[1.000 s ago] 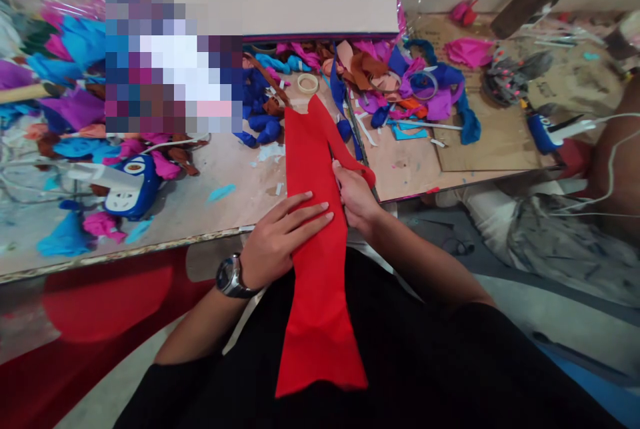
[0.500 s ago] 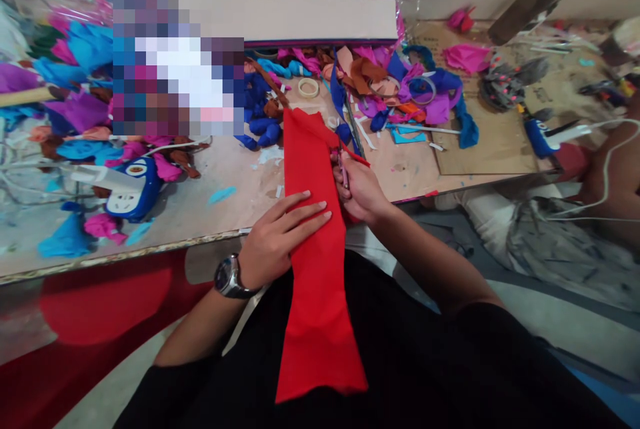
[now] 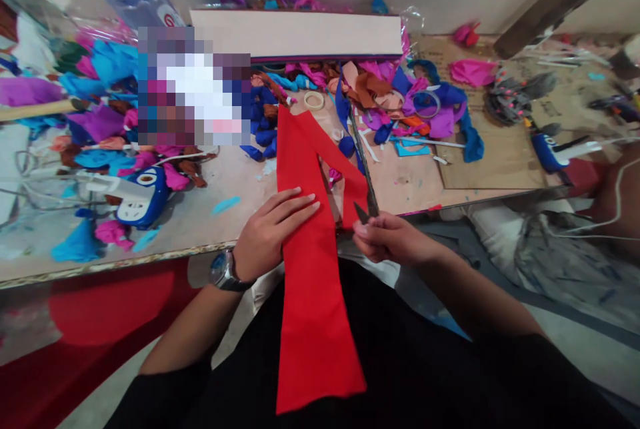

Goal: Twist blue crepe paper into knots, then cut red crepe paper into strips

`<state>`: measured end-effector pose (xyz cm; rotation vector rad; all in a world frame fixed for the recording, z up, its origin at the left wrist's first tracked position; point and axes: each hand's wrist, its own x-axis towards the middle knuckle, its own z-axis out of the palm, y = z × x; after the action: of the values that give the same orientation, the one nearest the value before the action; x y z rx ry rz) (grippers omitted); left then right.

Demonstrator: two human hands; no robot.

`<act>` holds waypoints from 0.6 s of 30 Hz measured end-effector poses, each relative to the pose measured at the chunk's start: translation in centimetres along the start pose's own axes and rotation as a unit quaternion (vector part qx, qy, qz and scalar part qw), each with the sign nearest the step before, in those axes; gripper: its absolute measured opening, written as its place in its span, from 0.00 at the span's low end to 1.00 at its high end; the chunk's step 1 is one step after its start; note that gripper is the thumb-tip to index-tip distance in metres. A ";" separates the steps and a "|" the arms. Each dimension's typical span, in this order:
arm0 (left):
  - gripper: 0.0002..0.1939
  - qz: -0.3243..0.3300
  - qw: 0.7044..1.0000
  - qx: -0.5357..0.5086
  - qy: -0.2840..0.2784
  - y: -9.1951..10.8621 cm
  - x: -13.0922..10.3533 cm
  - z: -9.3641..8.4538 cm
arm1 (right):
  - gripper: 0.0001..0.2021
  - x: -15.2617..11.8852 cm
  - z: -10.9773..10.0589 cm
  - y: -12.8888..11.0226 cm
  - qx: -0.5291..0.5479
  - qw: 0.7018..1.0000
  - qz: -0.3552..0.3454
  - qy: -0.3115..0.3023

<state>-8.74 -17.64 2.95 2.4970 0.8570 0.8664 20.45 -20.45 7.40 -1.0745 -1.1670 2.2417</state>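
A long strip of red crepe paper (image 3: 310,295) runs from the table down over my lap. My left hand (image 3: 267,232) lies on it with fingers stretched out and flat, a watch on that wrist. Closed around scissors (image 3: 369,212), my right hand (image 3: 383,237) is just right of the strip. The blades point up and to the left, parted, beside a narrower red piece (image 3: 353,189) that hangs folded to the right and joins the strip near its top. The scissors' handles are hidden in my fingers.
Scraps of blue, pink and brown paper cover the table's back, with a tape roll (image 3: 314,101) and a long white box (image 3: 300,33). Blue power sockets (image 3: 143,199) with cables lie left. At the right are cardboard (image 3: 493,165), a pincushion-like dark bundle (image 3: 507,95) and part of another person.
My right hand has moved right and down with the scissors, away from the strip. The narrow red piece now stands apart, with a gap between it and the strip. My left hand stays on the paper.
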 end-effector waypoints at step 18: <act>0.28 0.012 0.999 0.018 -0.030 -3.2 4.2 -1.9 | 0.07 14.4 -11.0 -8.1 -0.552 0.769 -0.151 0.285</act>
<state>-8.67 -12.28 4.54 2.5554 0.8301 0.7874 19.93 -0.95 3.55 -1.6082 -2.1609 0.6985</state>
